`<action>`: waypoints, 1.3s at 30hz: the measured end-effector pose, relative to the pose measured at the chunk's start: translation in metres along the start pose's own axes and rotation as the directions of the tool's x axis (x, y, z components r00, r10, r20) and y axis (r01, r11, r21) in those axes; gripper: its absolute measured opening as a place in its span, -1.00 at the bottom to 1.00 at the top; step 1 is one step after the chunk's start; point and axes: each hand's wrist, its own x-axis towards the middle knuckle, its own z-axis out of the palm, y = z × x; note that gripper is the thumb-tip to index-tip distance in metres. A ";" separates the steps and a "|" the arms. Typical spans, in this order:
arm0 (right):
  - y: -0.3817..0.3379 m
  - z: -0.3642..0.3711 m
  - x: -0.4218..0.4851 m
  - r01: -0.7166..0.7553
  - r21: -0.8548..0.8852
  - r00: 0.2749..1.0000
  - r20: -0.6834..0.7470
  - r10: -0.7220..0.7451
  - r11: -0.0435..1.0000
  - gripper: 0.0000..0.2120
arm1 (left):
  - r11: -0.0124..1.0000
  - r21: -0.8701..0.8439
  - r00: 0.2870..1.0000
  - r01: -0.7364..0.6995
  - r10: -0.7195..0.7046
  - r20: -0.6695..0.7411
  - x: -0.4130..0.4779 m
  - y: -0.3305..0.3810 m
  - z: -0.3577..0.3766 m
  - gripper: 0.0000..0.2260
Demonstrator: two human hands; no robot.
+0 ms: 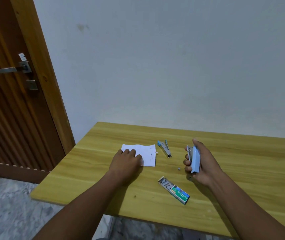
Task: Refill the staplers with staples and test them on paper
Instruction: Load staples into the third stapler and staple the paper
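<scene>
Resting on the paper (148,153) at frame centre, your left hand (126,163) lies palm down, fingers loosely bent, well inside the surface's (95,184) left edge; your right hand (204,165), centre right, wraps its fingers round the upright blue stapler (195,161); the second stapler (165,149) lies between them; the staple box (174,190) sits lower, with bare wood around it.

Likely home room, wooden door (13,94), table (103,193)

Wood-grain counter (242,170) sat at 5 o'clock. Brown ribbed door (8,110) stood at 9 o'clock, with a metal lever handle (8,69) and a square lock plate (32,84) just below it. Pale wall (173,58) ran 12 to 3, with a faint smudge (82,26) near 11. Mottled grey floor (5,205) at 7.
</scene>
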 end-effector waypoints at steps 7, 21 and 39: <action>0.004 0.002 0.003 0.020 -0.065 0.999 0.030 -0.018 0.998 -0.52 | 0.942 -0.337 0.994 -0.008 0.044 0.097 -0.011 -0.021 -0.002 -0.58; 0.011 0.019 -0.003 0.268 -0.381 0.963 0.119 -0.240 0.885 -0.68 | 0.492 -0.835 0.832 0.247 -0.549 -0.077 0.003 -0.008 -0.047 -0.68; -0.009 0.026 -0.006 0.445 -0.230 0.877 0.307 -0.369 0.866 -0.72 | -0.377 -0.879 0.915 0.292 -0.156 0.371 0.017 0.018 -0.101 -0.83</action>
